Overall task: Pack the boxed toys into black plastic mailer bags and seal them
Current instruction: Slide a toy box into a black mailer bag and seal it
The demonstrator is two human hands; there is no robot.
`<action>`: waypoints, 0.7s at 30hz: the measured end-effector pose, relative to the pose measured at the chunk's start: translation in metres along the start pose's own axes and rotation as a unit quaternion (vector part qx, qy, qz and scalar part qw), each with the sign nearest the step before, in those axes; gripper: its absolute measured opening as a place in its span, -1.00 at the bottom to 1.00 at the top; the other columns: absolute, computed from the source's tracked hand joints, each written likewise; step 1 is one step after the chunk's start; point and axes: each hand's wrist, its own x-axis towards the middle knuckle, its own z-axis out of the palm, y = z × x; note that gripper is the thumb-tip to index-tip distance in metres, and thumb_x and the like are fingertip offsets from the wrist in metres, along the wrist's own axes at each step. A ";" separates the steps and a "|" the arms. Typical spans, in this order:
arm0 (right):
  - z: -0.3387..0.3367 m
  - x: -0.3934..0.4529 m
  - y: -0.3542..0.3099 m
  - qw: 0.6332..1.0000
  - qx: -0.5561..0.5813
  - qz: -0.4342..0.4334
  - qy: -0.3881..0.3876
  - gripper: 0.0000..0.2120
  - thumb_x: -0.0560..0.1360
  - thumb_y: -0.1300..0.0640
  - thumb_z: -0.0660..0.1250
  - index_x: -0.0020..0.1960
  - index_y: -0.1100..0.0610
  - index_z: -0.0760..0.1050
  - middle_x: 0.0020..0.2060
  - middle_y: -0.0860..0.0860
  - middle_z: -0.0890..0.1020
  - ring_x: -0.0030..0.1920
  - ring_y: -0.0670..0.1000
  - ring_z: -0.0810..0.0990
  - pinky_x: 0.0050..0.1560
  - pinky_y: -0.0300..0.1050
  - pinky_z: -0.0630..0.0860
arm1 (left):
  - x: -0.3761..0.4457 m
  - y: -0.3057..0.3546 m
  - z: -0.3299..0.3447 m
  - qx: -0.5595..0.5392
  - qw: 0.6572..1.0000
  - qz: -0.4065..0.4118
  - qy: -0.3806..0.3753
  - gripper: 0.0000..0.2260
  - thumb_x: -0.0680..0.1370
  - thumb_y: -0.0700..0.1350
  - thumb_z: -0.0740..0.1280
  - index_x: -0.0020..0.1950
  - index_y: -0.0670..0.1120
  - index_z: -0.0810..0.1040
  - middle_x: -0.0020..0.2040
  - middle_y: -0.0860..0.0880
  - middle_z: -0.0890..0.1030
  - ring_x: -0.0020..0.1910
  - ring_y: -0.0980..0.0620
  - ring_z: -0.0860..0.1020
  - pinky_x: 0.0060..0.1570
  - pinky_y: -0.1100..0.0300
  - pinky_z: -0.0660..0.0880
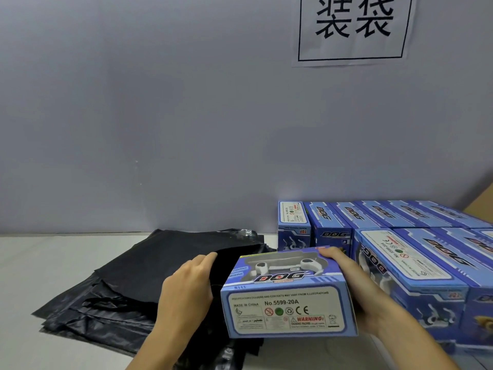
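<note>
- Nearest my view is the toy box (pixel 289 295), held just above the worktop (pixel 53 263) at about 6 o'clock in the picture, its label end facing me and its windowed face turned up.
- My right hand (pixel 357 295) grips the box from its right side; the fingers (pixel 329 253) curl over the far top corner, with the thumb hidden behind the box, so I can't tell how it lies.
- My left hand (pixel 186 287) sits at 9 o'clock of the box, on the top bag (pixel 170 265) of the black pile. Its fingers are close together and nearly straight, fingertips at the bag's raised edge; whether they pinch a layer I cannot tell.
- The box's long axis runs roughly left to right across my view, slightly tilted, the left end nearest the bag's mouth.
- As I judge it, the step in hand is opening the bag and feeding the box in. To do it well I'd lift only the upper layer with the left fingers, hold the mouth wide, then slide the box in end-first toward 9 o'clock, keeping it level so the corners don't snag the thin film.
- The stock of boxes (pixel 416 247) stands at 3 o'clock, against the wall (pixel 160 116).
</note>
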 end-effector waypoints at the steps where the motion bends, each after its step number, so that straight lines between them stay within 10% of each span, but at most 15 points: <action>1: 0.000 -0.001 -0.001 1.000 -0.003 0.007 -0.001 -0.48 0.47 -0.21 0.31 0.15 0.21 0.63 -0.10 0.27 0.69 -0.23 0.22 0.67 -0.18 -0.02 0.62 | 0.000 0.001 -0.002 0.006 1.000 0.029 0.008 -0.54 0.23 -0.28 0.60 0.11 -0.10 0.66 -0.11 0.02 0.72 -0.29 0.01 0.66 -0.50 0.22 0.40; 5: 0.001 -0.003 -0.001 1.000 0.003 0.010 0.005 -0.48 0.47 -0.23 0.30 0.10 0.20 0.64 -0.12 0.26 0.70 -0.25 0.22 0.67 -0.20 -0.02 0.62 | 0.000 0.005 -0.008 0.013 0.997 0.077 0.011 -0.44 0.15 -0.30 0.64 0.13 -0.14 0.67 -0.29 0.06 0.69 -0.49 0.05 0.57 -0.62 0.26 0.33; 11: 0.013 0.006 0.006 0.993 0.027 -0.073 0.092 -0.53 0.54 -0.18 0.27 0.20 0.18 0.59 -0.03 0.25 0.71 0.04 0.35 0.67 0.20 0.37 0.52 | 0.000 0.002 0.000 -0.017 0.999 0.022 -0.025 -0.60 0.58 -0.19 0.22 0.40 0.09 0.38 0.05 0.14 0.68 -0.08 0.01 0.61 -0.25 0.12 0.48; 18: 0.016 0.009 0.015 0.994 0.002 -0.072 0.087 -0.52 0.51 -0.13 0.36 0.23 0.21 0.48 -0.02 0.29 0.70 -0.10 0.29 0.71 0.10 0.26 0.58 | 0.002 0.001 -0.004 -0.071 0.996 -0.050 0.004 -0.78 0.55 -0.32 0.19 0.02 0.00 0.45 -0.30 0.08 0.50 -0.33 -0.07 0.47 -0.40 0.08 0.35; 21: 0.017 0.011 0.016 0.993 -0.008 -0.082 0.086 -0.57 0.50 -0.12 0.38 0.18 0.19 0.49 -0.04 0.27 0.70 -0.10 0.30 0.71 0.11 0.27 0.58 | 0.004 -0.003 -0.003 -0.082 0.995 -0.063 0.004 -0.77 0.57 -0.32 0.23 -0.04 -0.06 0.63 0.02 0.14 0.63 -0.05 -0.03 0.60 -0.21 0.12 0.49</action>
